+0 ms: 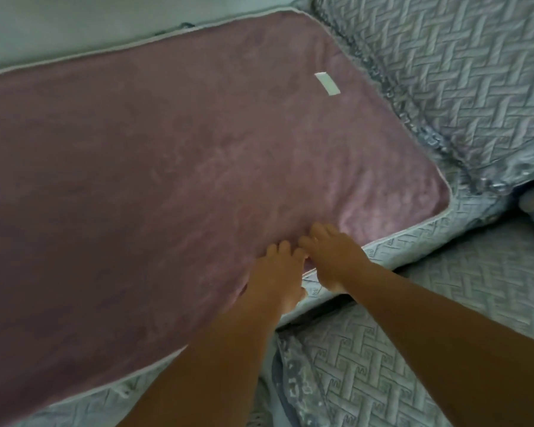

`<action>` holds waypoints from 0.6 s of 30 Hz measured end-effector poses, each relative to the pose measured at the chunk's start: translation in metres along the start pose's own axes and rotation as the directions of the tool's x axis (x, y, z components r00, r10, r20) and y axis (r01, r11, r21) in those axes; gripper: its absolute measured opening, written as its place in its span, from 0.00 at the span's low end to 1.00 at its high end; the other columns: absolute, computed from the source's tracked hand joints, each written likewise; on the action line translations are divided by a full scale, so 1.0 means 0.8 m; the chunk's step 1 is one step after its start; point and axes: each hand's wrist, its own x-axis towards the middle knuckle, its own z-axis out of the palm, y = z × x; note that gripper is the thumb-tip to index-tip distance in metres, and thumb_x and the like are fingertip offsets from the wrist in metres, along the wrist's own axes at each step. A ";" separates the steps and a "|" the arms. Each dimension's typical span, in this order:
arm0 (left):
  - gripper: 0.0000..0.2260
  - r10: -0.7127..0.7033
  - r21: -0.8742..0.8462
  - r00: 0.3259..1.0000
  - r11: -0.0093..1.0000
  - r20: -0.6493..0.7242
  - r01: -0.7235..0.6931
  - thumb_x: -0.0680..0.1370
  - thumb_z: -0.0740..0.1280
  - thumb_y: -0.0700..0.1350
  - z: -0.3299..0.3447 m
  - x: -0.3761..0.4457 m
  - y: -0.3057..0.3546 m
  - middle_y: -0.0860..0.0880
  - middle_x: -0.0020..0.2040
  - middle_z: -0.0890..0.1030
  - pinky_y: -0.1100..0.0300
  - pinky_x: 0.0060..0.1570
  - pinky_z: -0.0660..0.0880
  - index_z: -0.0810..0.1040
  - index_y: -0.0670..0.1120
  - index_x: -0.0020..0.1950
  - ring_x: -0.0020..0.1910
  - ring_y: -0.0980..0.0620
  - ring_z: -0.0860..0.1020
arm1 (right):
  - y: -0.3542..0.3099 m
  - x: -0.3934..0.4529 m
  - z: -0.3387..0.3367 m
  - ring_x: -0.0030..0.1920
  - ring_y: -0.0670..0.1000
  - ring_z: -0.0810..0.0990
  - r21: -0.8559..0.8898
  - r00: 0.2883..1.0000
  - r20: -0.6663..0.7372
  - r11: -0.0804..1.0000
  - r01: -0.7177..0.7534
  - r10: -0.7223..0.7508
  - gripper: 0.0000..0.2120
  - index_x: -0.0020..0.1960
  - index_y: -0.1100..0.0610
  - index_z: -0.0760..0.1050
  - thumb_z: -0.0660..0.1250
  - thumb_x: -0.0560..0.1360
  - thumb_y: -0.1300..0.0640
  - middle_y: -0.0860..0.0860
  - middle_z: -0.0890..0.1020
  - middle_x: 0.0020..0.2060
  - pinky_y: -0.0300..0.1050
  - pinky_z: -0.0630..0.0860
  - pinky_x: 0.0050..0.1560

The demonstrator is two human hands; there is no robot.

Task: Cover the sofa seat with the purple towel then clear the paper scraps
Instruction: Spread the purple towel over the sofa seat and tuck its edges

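Lying spread flat over the sofa seat (413, 251), purple towel (167, 164) filling the left and centre of the frame, white tag (327, 84) at upper right. Left hand (278, 272) and right hand (330, 257) side by side at lower centre, fingers straight, palms pressed on the towel's near edge, gripping nothing. Grey quilted cushion (460, 72) at upper right.

The purple towel (167, 167) lies spread flat over the sofa seat (413, 241), its pale piped edge running along the back and the right side; its near right corner is rounded; a white rectangular paper scrap (327, 83) rests on the towel near the far right corner, lying askew.
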 end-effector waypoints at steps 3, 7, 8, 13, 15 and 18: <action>0.16 0.019 0.081 0.998 0.997 -0.054 -0.015 0.77 0.63 0.43 0.004 0.012 0.010 0.44 0.59 0.72 0.52 0.50 0.74 0.66 0.44 0.64 0.57 0.45 0.72 | 0.008 0.003 0.009 0.60 0.55 0.65 -0.001 0.999 -0.031 1.000 0.024 -0.024 0.22 0.63 0.52 0.64 0.64 0.71 0.63 0.52 0.66 0.61 0.48 0.68 0.55; 0.08 0.041 0.003 0.997 0.999 -0.069 -0.040 0.80 0.58 0.41 -0.006 0.022 0.009 0.45 0.53 0.79 0.56 0.44 0.74 0.74 0.43 0.57 0.50 0.47 0.78 | 0.013 0.009 0.006 0.59 0.54 0.69 0.048 0.997 -0.063 0.998 0.042 -0.039 0.16 0.62 0.53 0.70 0.61 0.76 0.61 0.51 0.72 0.58 0.48 0.68 0.56; 0.07 0.040 -0.033 0.998 0.999 -0.043 -0.041 0.80 0.60 0.41 -0.009 0.024 0.009 0.45 0.51 0.80 0.56 0.43 0.75 0.75 0.44 0.56 0.47 0.47 0.79 | 0.014 0.010 0.003 0.58 0.54 0.70 0.047 0.998 -0.044 0.998 0.047 -0.045 0.15 0.62 0.53 0.71 0.61 0.76 0.61 0.51 0.74 0.57 0.48 0.68 0.55; 0.07 0.085 -0.111 0.993 0.991 0.087 -0.075 0.78 0.60 0.40 -0.012 0.025 0.011 0.46 0.47 0.81 0.53 0.43 0.78 0.78 0.43 0.52 0.43 0.47 0.80 | 0.016 0.020 -0.013 0.50 0.53 0.76 0.038 0.985 0.169 0.999 0.018 -0.024 0.11 0.54 0.53 0.78 0.65 0.74 0.63 0.50 0.77 0.49 0.45 0.72 0.43; 0.08 0.093 -0.172 0.988 0.983 0.119 -0.072 0.79 0.59 0.40 -0.014 0.025 0.007 0.45 0.47 0.82 0.51 0.43 0.78 0.78 0.43 0.50 0.43 0.46 0.80 | 0.011 0.028 -0.023 0.41 0.52 0.77 0.026 0.964 0.264 1.000 -0.013 0.005 0.11 0.51 0.56 0.79 0.64 0.72 0.66 0.50 0.77 0.41 0.44 0.73 0.40; 0.09 0.078 -0.238 0.990 0.970 0.121 -0.048 0.79 0.60 0.39 -0.021 0.021 0.000 0.47 0.53 0.80 0.50 0.48 0.79 0.78 0.45 0.54 0.46 0.47 0.80 | 0.005 0.039 -0.033 0.34 0.50 0.74 0.034 0.940 0.340 0.998 -0.051 0.037 0.08 0.49 0.59 0.79 0.63 0.73 0.65 0.49 0.72 0.31 0.43 0.70 0.38</action>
